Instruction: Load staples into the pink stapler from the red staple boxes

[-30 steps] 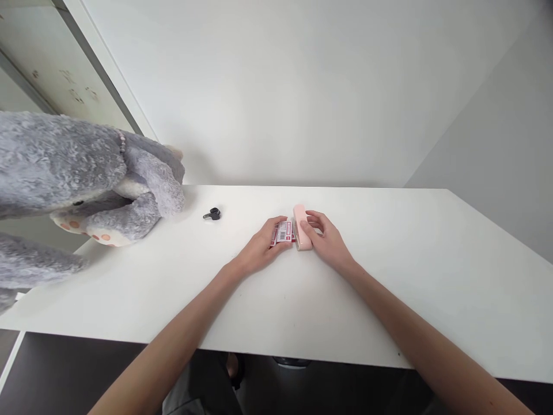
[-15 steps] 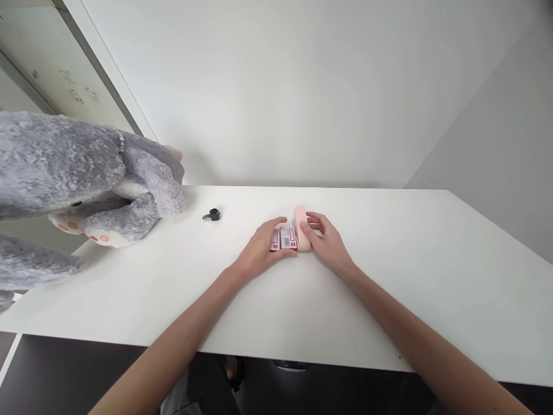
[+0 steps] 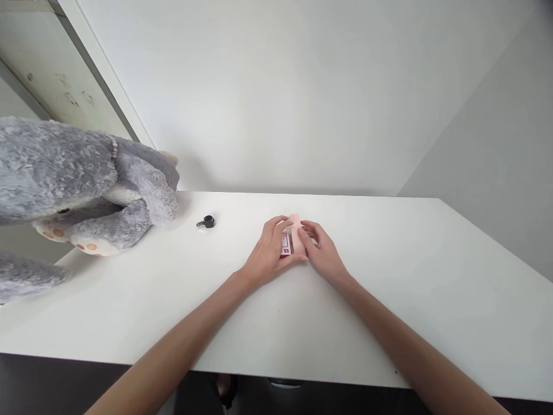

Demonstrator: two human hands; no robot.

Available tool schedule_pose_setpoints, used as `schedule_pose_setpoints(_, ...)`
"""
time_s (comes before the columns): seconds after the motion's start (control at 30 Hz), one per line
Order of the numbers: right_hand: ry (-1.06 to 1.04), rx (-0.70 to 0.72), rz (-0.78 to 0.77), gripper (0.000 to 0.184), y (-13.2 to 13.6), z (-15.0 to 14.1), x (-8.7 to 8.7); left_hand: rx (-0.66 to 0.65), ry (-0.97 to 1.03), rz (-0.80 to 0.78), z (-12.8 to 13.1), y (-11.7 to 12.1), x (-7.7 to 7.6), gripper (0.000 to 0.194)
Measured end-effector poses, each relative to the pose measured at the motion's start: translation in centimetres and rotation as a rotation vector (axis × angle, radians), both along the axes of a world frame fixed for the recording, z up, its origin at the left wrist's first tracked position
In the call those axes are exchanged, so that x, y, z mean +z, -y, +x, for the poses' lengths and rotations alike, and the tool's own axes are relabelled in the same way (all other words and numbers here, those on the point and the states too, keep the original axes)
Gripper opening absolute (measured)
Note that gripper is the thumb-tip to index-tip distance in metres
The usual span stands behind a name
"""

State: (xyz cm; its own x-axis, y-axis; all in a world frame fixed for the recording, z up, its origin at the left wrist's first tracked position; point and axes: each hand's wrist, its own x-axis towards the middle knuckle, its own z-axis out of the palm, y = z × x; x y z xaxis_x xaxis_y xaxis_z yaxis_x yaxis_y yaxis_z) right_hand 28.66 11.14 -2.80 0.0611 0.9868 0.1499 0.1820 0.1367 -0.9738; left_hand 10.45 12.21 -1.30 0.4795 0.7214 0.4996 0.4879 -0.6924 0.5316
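A pink stapler (image 3: 296, 235) lies on the white table with its long side toward me. Against its left side sits a small white and red box (image 3: 286, 243), mostly covered by my left hand. My left hand (image 3: 270, 248) is curled around the box, its fingertips at the far end of the stapler and its thumb along the near end. From the right, my right hand (image 3: 322, 251) grips the stapler, thumb on top and fingers bent behind it. How many boxes are under my left palm is hidden.
A small black object like a key fob (image 3: 207, 222) lies on the table (image 3: 173, 305) left of my hands. A large grey plush toy (image 3: 142, 184) leans over the table's left end. The white wall (image 3: 280, 104) rises behind the back edge.
My left hand has slid right, pushing the boxes against the stapler, and its fingers now reach the stapler too. The stapler, tilted at first, now lies flat. The camera view has shifted slightly.
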Motion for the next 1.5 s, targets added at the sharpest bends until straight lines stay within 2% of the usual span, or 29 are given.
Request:
schedule_pose_setpoints(0.13, -0.003, -0.007, -0.011, 0.049, 0.1, -0.1, 0.2, 0.144, 0.099, 0.032, -0.9, -0.2, 0.3, 0.038)
schedule_pose_setpoints(0.2, 0.002, -0.014, -0.007, 0.049, 0.1, -0.1, 0.4, 0.249, 0.156, 0.002, -1.7, -0.4, 0.7, 0.031)
schedule_pose_setpoints(0.33, 0.011, -0.019, -0.01, 0.05, 0.3, 0.0, 0.5, 0.333, 0.181, -0.275, -2.6, -0.8, 1.3, 0.027)
schedule_pose_setpoints(0.4, 0.012, -0.021, -0.011, 0.05, 0.3, 0.1, 0.5, 0.341, 0.169, -0.326, -2.7, -1.1, 1.4, 0.028)
schedule_pose_setpoints(0.47, 0.012, -0.025, -0.011, 0.049, 0.3, 0.1, 0.4, 0.389, 0.146, -0.255, -3.1, -1.5, 1.2, 0.028)
schedule_pose_setpoints(0.57, 0.01, -0.03, -0.02, 0.048, 0.3, 0.2, 0.2, 0.579, 0.026, -0.004, -4.3, -2.7, 0.6, 0.025)
schedule_pose_setpoints(0.63, 0.014, -0.037, -0.029, 0.048, 0.3, 0.2, 0.1, 0.733, -0.108, 0.109, -5.5, -3.6, 0.1, 0.035)
schedule_pose_setpoints(0.7, 0.019, -0.043, -0.036, 0.048, 0.3, 0.2, 0.2, 0.843, -0.203, 0.131, -6.6, -4.1, -0.4, 0.05)
schedule_pose_setpoints(0.8, 0.017, -0.043, -0.044, 0.049, 0.3, 0.2, 0.2, 0.951, -0.289, 0.121, -7.6, -4.2, -0.8, 0.067)
schedule_pose_setpoints(0.93, 0.017, -0.044, -0.052, 0.05, 0.3, 0.1, 0.3, 1.056, -0.349, 0.048, -7.7, -3.8, -0.8, 0.074)
schedule_pose_setpoints(1.03, 0.021, -0.042, -0.05, 0.05, 0.3, 0.1, 0.4, 1.052, -0.39, -0.007, -7.4, -3.4, -0.6, 0.071)
schedule_pose_setpoints(1.17, 0.02, -0.038, -0.049, 0.05, 0.4, 0.1, 0.4, 0.942, -0.409, -0.02, -7.0, -3.1, -0.3, 0.061)
schedule_pose_setpoints(1.27, 0.014, -0.032, -0.049, 0.049, 0.5, 0.1, 0.5, 0.789, -0.365, -0.022, -6.7, -2.9, -0.1, 0.06)
schedule_pose_setpoints(1.4, 0.015, -0.03, -0.049, 0.049, 0.5, 0.1, 0.6, 0.534, -0.24, -0.049, -6.2, -2.7, 0.0, 0.072)
schedule_pose_setpoints(1.5, 0.016, -0.028, -0.043, 0.049, 0.5, 0.1, 0.7, 0.402, -0.161, -0.136, -5.8, -2.4, 0.1, 0.079)
